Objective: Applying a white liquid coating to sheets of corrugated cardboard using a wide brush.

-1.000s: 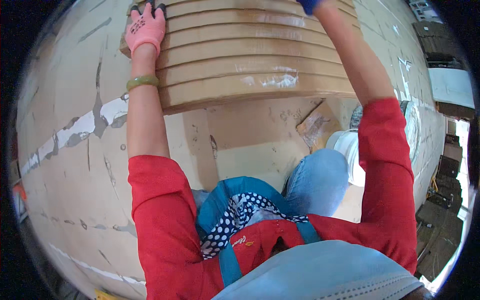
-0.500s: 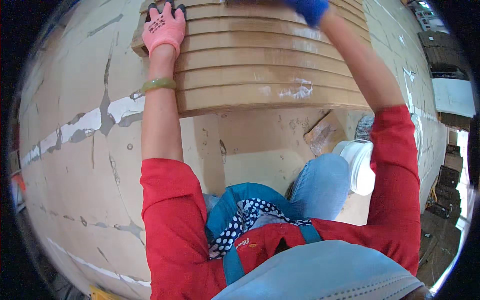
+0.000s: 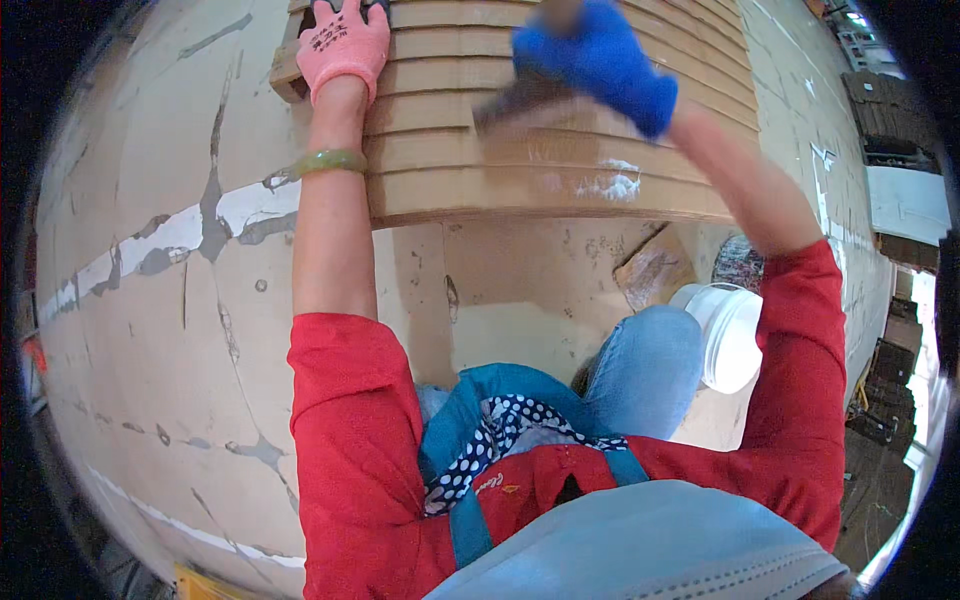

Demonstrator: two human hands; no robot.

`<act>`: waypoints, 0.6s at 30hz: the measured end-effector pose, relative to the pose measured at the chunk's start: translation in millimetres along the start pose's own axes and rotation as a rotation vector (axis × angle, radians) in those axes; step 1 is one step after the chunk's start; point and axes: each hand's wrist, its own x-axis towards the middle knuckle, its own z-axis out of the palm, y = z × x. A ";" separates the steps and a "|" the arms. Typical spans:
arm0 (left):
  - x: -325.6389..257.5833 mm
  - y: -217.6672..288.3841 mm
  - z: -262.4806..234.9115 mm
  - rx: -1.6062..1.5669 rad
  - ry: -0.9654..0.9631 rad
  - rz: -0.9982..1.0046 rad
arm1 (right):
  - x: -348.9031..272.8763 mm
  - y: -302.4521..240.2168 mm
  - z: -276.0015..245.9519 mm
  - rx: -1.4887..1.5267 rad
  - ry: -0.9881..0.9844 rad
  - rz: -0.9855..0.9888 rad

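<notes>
A stack of overlapping brown cardboard sheets point(image 3: 430, 190) lies before me, its edges stepped like shingles. My left hand point(image 3: 343, 45), in a pink glove with dark fingertips, rests on the stack's left end with its fingers spread. My right hand point(image 3: 605, 70), in a blue glove, is closed around the handle of a wide brush point(image 3: 525, 100), blurred by motion. The brush's dark lower edge is over the middle of the sheets. White paste point(image 3: 610, 185) is smeared on the cardboard near the front edge, just below the brush.
A white bucket point(image 3: 735, 345) stands on the floor by my right knee point(image 3: 645, 365). Beside it lie a stained brown piece point(image 3: 655, 268) and a dark, white-streaked object point(image 3: 737, 262). Cracked, patched floor point(image 3: 150, 330) stretches left. Stacks of brown cardboard point(image 3: 885, 110) stand far right.
My right hand has swung toward me and left, bringing the brush from the top edge down over the middle sheets. My left hand stays on the stack; the view has shifted slightly.
</notes>
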 end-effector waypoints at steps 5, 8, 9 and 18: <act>5.3 19.3 0.1 -0.054 -0.002 0.023 | 103.0 -18.5 -62.1 -0.271 0.604 -0.056; 2.8 18.5 0.0 -0.076 -0.019 0.017 | 93.3 -11.4 -47.1 -0.264 0.467 0.161; 1.5 15.9 -2.1 -0.068 -0.022 0.012 | 69.9 -6.5 -29.9 -0.312 0.460 0.007; 0.7 7.0 2.0 -0.031 -0.036 -0.027 | -32.6 -8.1 19.2 0.190 0.110 -0.150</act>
